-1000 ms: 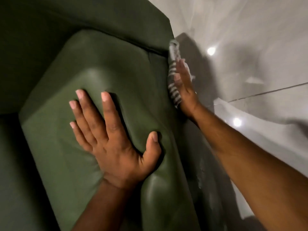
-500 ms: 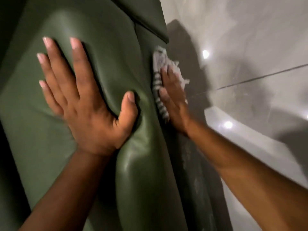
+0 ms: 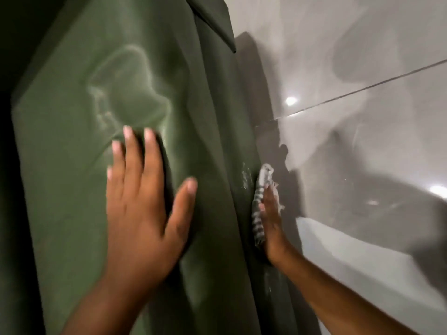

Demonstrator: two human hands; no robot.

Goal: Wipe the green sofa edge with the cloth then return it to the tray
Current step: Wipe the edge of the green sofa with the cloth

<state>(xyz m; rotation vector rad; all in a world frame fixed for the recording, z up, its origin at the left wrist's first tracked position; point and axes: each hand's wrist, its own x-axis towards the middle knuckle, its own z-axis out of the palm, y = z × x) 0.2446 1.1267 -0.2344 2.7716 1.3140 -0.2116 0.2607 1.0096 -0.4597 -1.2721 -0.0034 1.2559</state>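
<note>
The green sofa (image 3: 72, 165) fills the left half of the head view. Its outer edge (image 3: 244, 141) runs down the middle, facing the floor side. My right hand (image 3: 272, 223) presses a grey and white striped cloth (image 3: 260, 197) flat against that edge, with the cloth between palm and sofa. My left hand (image 3: 142, 201) lies flat on the top of the cushion, fingers spread, holding nothing. A pale hand-shaped imprint (image 3: 130, 93) marks the cushion above my left hand. Whitish smears (image 3: 245, 177) show on the edge just left of the cloth. No tray is in view.
Glossy grey floor tiles (image 3: 362, 68) with a dark grout line (image 3: 362, 89) lie to the right of the sofa. Ceiling light reflections and dark shadows fall across them. A darker green back cushion (image 3: 212, 18) overhangs at the top.
Both hands have slid down the sofa toward me. The cloth has travelled down along the edge under my right hand. My left hand left a pale imprint where it rested before.
</note>
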